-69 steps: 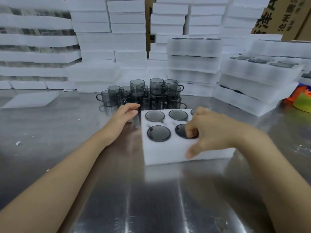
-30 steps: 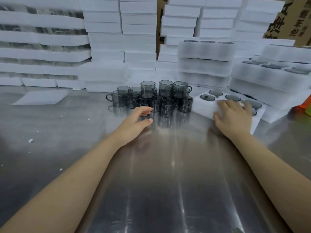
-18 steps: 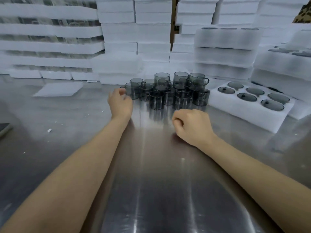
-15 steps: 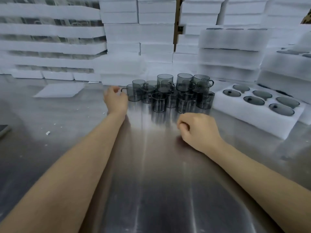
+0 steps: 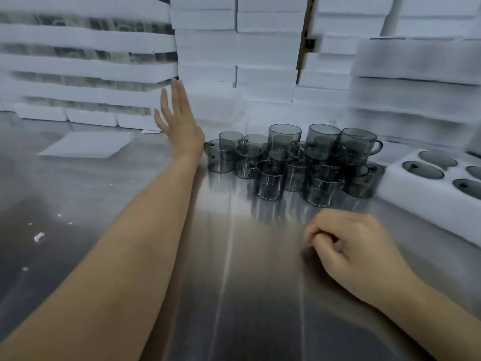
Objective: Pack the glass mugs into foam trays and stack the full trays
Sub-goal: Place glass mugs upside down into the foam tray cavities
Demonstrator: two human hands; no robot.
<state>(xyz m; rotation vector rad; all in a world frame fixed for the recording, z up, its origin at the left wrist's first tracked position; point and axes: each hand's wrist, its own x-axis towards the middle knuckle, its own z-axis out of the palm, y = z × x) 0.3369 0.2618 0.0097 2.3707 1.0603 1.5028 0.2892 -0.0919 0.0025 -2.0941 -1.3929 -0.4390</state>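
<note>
Foam tray (image 5: 421,204) (right part off-frame)

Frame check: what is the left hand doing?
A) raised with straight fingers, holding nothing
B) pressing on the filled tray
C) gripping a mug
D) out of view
A: the left hand is up with fingers straight before the foam stacks, beside the glass mugs, empty.

**Steel table under soft light**

A brushed metal table (image 5: 234,295) fills the foreground. Its surface is dull grey and faintly mirror-like, and pale streaks of light (image 5: 228,246) run along it away from the viewer. Small white crumbs (image 5: 39,237) lie scattered over its left part. Far at the back a narrow strip of brown cardboard (image 5: 305,27) shows
</note>
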